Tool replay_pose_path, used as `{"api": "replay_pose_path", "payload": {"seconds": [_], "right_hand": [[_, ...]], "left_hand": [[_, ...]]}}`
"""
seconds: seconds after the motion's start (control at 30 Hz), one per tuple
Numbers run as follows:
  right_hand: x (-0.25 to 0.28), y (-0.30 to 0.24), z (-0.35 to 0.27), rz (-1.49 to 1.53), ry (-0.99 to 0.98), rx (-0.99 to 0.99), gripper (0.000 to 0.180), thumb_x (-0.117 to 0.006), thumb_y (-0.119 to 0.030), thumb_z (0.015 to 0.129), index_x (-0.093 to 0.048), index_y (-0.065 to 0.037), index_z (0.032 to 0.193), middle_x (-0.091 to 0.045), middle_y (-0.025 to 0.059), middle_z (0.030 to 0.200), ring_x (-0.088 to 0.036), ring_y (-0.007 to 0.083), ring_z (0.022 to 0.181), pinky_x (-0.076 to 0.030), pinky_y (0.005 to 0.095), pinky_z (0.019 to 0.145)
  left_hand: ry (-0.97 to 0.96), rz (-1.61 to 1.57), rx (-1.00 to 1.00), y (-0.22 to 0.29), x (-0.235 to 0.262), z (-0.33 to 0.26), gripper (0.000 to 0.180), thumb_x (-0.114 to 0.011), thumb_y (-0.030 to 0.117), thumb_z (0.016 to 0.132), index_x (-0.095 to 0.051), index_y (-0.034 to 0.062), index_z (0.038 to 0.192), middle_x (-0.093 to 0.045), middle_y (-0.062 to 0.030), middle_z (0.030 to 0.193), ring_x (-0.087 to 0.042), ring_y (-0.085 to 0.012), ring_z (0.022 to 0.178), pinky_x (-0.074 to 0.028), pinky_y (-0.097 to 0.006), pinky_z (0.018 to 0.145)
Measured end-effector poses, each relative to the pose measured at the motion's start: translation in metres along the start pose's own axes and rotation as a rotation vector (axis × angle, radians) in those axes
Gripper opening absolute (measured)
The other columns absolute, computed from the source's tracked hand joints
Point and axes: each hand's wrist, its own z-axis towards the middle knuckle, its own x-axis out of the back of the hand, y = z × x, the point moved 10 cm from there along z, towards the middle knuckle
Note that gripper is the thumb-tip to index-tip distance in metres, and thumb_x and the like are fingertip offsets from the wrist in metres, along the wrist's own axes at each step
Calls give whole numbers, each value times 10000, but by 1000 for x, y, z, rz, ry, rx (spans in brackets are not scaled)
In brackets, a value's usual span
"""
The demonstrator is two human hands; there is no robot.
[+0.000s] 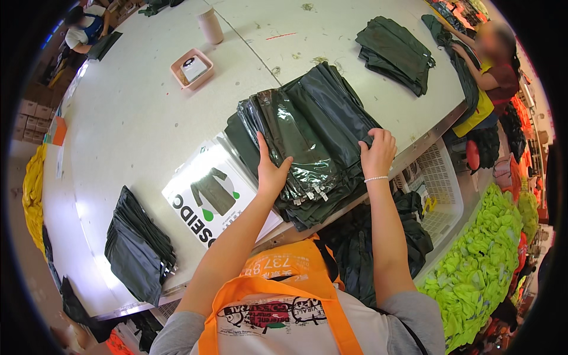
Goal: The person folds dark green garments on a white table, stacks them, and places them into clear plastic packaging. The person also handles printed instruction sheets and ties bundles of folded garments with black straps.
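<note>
A pile of folded dark green garments (331, 103) lies before me at the table's near edge. Across its left part is a glossy, dark, plastic-like piece (290, 133) with small white tags at its near end. My left hand (272, 173) rests on the left side of this glossy piece, thumb and fingers spread. At the pile's right edge, my right hand (378, 155) has its fingers curled over a dark folded garment. Left of the pile, partly under it, sits a stack of white printed bags (207, 189) picturing a long dark garment.
Dark folded garments (139, 248) lie at the left; another stack (396, 53) sits far right. A pink tray (192, 68) and a pale cup (210, 25) stand farther back. Beside the table are a white basket (441, 183) and yellow-green garments (473, 272). Two other people handle dark fabric.
</note>
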Motion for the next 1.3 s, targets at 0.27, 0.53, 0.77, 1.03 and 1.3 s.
{"api": "replay_pose_path", "payload": {"seconds": [0.27, 0.53, 0.77, 1.03, 1.3], "right_hand": [[10, -58, -25, 561, 36, 51, 197, -609, 84, 691, -538, -59, 805, -557, 97, 787, -547, 300, 755, -448, 380, 677], [-58, -121, -81, 987, -740, -53, 260, -725, -57, 711, -586, -48, 930, -584, 104, 834, -579, 285, 819, -476, 367, 739], [10, 3, 10, 117, 72, -22, 313, -743, -124, 747, -583, -96, 1015, -594, 94, 996, -535, 311, 981, -404, 424, 868], [38, -70, -6, 469, 170, 254, 78, -701, -34, 740, -655, -32, 803, -668, 106, 824, -632, 293, 771, -500, 362, 707], [-14, -155, -80, 765, -350, 408, 176, -676, -150, 831, -673, 10, 902, -675, 149, 898, -646, 307, 857, -509, 394, 796]], "left_hand": [[17, 17, 2, -1, 3, -1, 986, -686, 76, 816, 1, 146, 1519, -523, -229, 1306, -565, -286, 1122, -439, -328, 953], [12, -3, -22, -8, 5, 3, 958, -669, 68, 822, -14, 134, 1518, -500, -248, 1328, -557, -311, 1137, -433, -344, 965], [0, 52, 7, 2, 2, 0, 929, -621, 45, 840, 9, 143, 1516, -477, -269, 1345, -536, -333, 1184, -418, -353, 989], [5, -22, 0, -3, 2, 0, 870, -604, 121, 889, -4, 117, 1518, -451, -243, 1378, -501, -290, 1213, -373, -319, 1013], [104, -51, -44, -10, 11, 9, 973, -618, -21, 768, -15, 119, 1519, -531, -209, 1310, -583, -268, 1105, -447, -318, 949]]}}
